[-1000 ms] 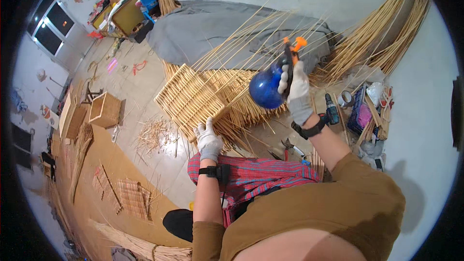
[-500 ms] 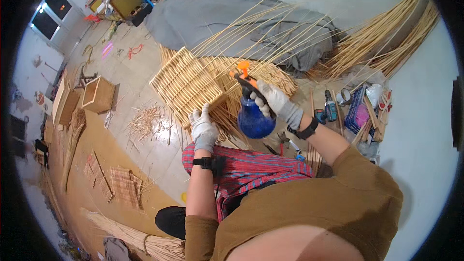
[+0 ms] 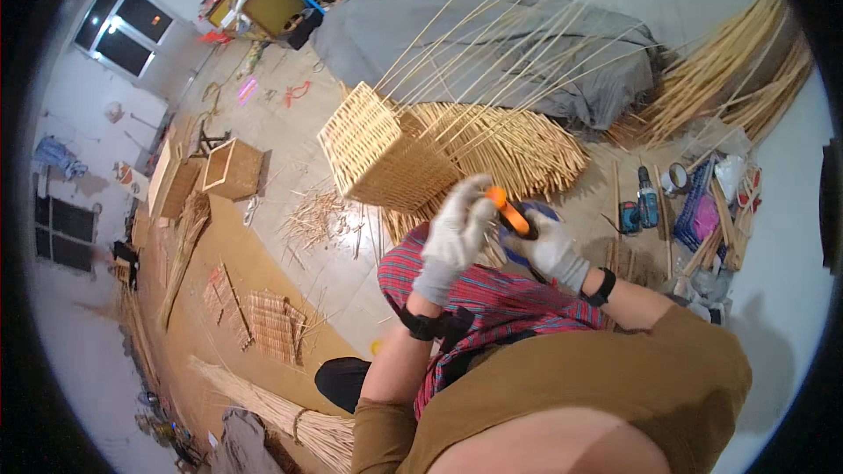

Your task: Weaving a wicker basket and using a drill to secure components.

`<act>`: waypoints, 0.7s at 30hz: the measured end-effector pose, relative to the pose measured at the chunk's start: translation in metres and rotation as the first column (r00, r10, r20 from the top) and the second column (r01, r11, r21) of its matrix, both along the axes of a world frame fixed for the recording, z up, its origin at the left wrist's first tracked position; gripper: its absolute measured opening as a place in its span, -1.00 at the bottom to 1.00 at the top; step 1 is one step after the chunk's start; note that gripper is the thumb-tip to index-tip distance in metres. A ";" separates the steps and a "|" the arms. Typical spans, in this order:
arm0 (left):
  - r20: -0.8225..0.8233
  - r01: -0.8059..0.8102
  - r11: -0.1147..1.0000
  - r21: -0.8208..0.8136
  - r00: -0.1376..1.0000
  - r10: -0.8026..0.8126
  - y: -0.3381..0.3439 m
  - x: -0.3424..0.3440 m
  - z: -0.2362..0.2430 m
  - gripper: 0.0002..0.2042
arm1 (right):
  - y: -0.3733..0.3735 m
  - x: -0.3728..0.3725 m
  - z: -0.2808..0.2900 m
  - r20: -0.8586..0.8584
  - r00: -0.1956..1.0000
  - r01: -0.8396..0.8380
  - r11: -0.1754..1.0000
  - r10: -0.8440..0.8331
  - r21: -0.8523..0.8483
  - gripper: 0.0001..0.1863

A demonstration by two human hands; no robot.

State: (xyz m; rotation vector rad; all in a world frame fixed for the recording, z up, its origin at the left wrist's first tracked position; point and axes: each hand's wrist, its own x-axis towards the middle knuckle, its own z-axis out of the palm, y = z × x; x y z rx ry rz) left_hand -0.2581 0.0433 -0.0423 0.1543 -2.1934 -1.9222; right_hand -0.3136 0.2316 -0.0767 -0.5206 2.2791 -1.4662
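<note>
My right hand (image 3: pixel 551 253), in a pale glove, is closed round the black and orange head of a spray bottle (image 3: pixel 509 212). The bottle's blue body is mostly hidden behind the hand. Close to its orange top is my gloved left hand (image 3: pixel 458 233), fingers bent and thumb apart; whether it touches the bottle I cannot make out. Past my left hand a woven wicker basket (image 3: pixel 386 154) rests tilted, with long loose rods fanning out from it to the far right. Red checked cloth (image 3: pixel 492 294) covers my lap.
A bundle of cut rods (image 3: pixel 518 149) lies behind the basket, before a grey cloth-covered heap (image 3: pixel 492 44). To the right are a cordless drill (image 3: pixel 647 202), a tape roll (image 3: pixel 678 177) and a blue crate (image 3: pixel 694 202). Wooden boxes (image 3: pixel 233 167) and woven pieces (image 3: pixel 274 325) lie left.
My left hand has let go of the basket and moved right to the bottle's top. The bottle has come down and nearer to me in my right hand. The view has shifted.
</note>
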 end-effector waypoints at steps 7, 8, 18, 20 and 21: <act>0.347 0.206 0.896 -0.393 0.936 -0.063 0.043 -0.019 0.104 -0.72 | 0.025 0.029 0.002 0.041 0.980 -0.198 0.974 0.195 0.108 -0.60; 0.342 0.247 0.852 -0.461 0.936 -0.086 0.046 -0.014 0.127 -0.74 | 0.030 0.033 0.004 0.103 0.972 -0.217 0.975 0.211 0.052 -0.63; -0.045 0.039 0.519 -0.854 0.988 -0.148 0.028 -0.010 0.188 -0.87 | -0.005 0.031 0.034 -0.003 0.961 -0.269 0.937 0.275 -0.221 -0.52; -0.091 -0.053 0.515 -0.856 0.995 -0.048 0.028 -0.007 0.164 -0.85 | -0.011 0.033 0.034 0.023 0.970 -0.230 0.943 0.242 -0.240 -0.50; -0.093 -0.076 0.502 -0.862 0.996 -0.009 0.030 -0.005 0.150 -0.84 | -0.013 0.034 0.034 0.066 0.969 -0.223 0.956 0.239 -0.189 -0.53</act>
